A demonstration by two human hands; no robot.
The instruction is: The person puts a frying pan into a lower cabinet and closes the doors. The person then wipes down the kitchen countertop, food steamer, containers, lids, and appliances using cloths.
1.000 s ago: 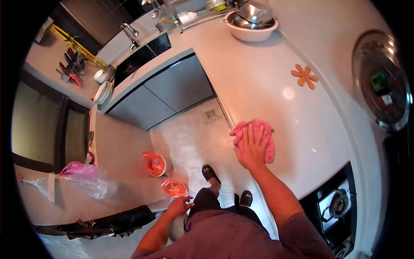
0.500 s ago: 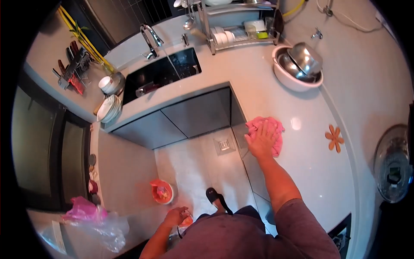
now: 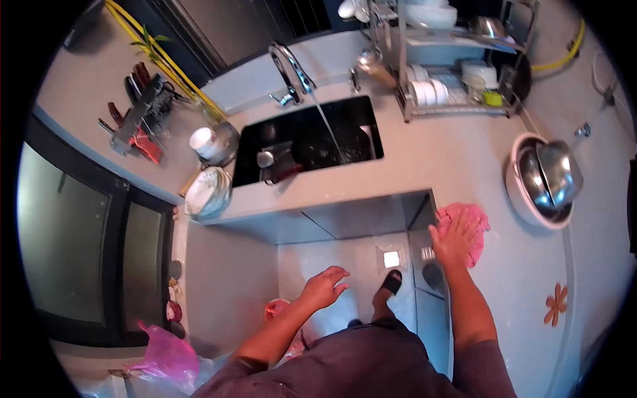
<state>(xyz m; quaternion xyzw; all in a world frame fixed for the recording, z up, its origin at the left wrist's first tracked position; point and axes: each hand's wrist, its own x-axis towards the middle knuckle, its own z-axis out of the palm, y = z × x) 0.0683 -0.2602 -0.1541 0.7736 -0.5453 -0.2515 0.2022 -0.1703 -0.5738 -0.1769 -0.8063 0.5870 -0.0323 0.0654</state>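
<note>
A crumpled pink cloth (image 3: 479, 251) lies on the pale counter near the inner corner. My right hand (image 3: 456, 240) rests flat on top of it, fingers stretched and spread, covering part of the fabric. Over the floor, my left hand (image 3: 322, 290) hangs in the air with loosely bent fingers and a gap at the thumb. It touches nothing that I can see. Water runs from the chrome faucet (image 3: 290, 74) into the black sink (image 3: 243, 159). A dark pan (image 3: 325, 144) sits in the sink under the stream.
A pink basin (image 3: 517, 191) with metal bowls stands at the right, a wooden flower-shaped trivet (image 3: 556, 304) nearer me. The dish rack (image 3: 458, 110) is behind. Stacked plates (image 3: 206, 192) sit left of the sink. A red-lined bin (image 3: 275, 308) stands on the floor.
The view has shifted forward toward the sink. My left hand has risen and moved forward from beside my body. My right hand stays on the cloth, which lies closer to the counter's inner corner.
</note>
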